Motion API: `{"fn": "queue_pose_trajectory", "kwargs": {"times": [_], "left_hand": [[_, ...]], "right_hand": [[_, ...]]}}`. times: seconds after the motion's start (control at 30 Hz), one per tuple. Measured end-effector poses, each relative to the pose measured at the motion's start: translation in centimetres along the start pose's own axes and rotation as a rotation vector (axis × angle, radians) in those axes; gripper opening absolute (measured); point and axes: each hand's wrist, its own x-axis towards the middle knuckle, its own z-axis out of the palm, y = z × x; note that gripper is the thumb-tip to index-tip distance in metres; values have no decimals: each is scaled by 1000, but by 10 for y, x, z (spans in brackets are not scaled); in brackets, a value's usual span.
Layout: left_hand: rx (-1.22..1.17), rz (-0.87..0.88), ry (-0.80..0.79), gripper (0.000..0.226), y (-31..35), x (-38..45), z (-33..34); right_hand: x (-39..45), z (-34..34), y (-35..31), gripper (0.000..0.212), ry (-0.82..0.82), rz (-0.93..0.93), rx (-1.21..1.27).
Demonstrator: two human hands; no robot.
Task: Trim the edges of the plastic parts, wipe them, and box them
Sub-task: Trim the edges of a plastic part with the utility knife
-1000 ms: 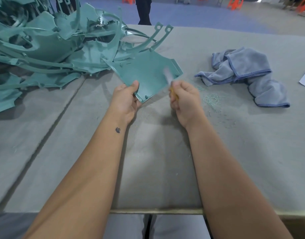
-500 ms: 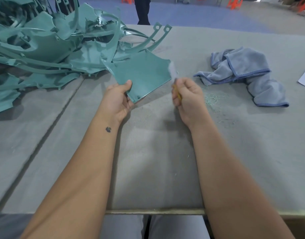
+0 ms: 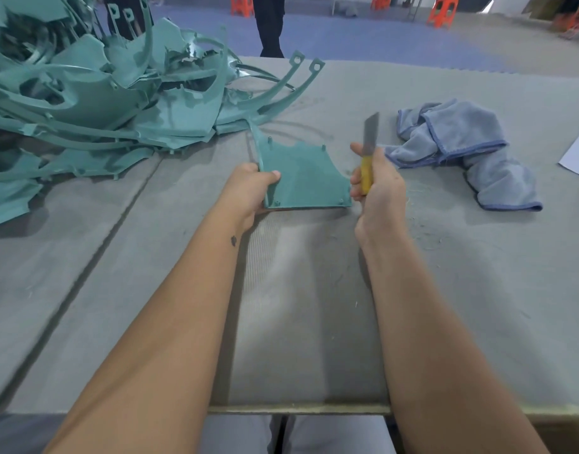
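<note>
Part turned flat, knife lifted clear of the edge.
My left hand (image 3: 249, 188) grips the teal part (image 3: 306, 178), now rotated at counter (image 3: 298, 322) centre; right hand (image 3: 376, 188) clamps the knife (image 3: 368, 152), blade toward 12 o'clock, ready for another edge. Cloth (image 3: 461, 149) waits at 2 o'clock.

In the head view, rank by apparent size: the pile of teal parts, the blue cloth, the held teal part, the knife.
1. Pile, by far the largest.
2. Cloth.
3. Held part, a bit smaller than the cloth; it lies nearer the camera, so its true size may differ.
4. Knife.
</note>
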Motion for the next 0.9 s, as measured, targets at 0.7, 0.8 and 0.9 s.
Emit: {"fn": "queue_pose_trajectory", "kwargs": {"times": [0.7,0.8,0.9], "left_hand": [[-609,-14,44,20,-4,0,8],[-570,-24,37,20,-5,0,9],[-559,-27,28,18,-5,-1,13]], "right_hand": [[-19,-5,3,25,-135,-197,-265],[-17,-3,7,26,-143,-160,-347],[-15,-4,9,28,-160,-165,-391]]}}
